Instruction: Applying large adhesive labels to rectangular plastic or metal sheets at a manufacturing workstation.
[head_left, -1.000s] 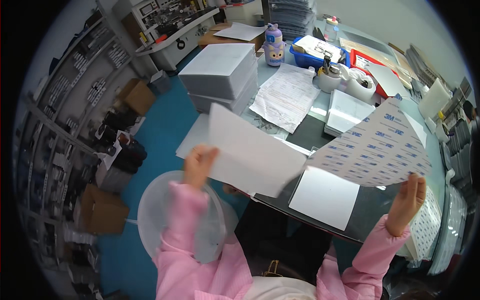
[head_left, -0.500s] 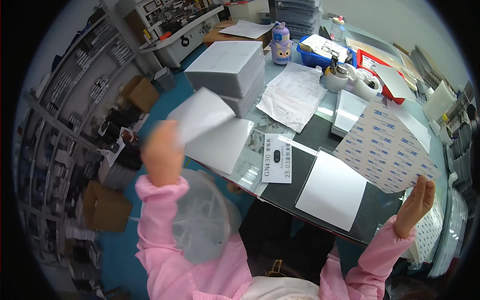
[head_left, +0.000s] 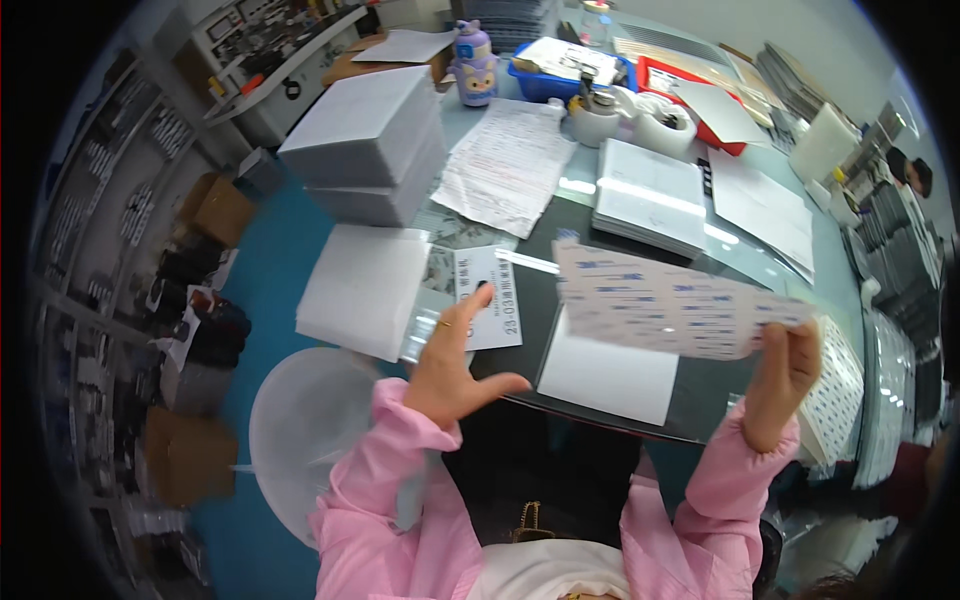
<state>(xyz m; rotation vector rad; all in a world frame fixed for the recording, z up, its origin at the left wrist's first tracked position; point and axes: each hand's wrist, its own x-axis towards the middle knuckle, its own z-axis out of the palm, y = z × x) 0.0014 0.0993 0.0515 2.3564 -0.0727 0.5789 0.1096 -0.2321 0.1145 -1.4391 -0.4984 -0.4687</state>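
At the desk [head_left: 835, 245], the left hand [head_left: 448, 370], now emptied, spreads wide near the card [head_left: 503, 322]; right of it, the right hand [head_left: 784, 375] pinches paper [head_left: 660, 306].

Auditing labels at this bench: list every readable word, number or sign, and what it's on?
Wording not copied out; print by location:
White plate, partly behind the left hand: large dark characters and digits, partly legible.
Patterned sheet in the right hand: repeated blue print, blurred.
Crumpled paper: dense lines, too small to read.
Purple bottle: marks, too small.
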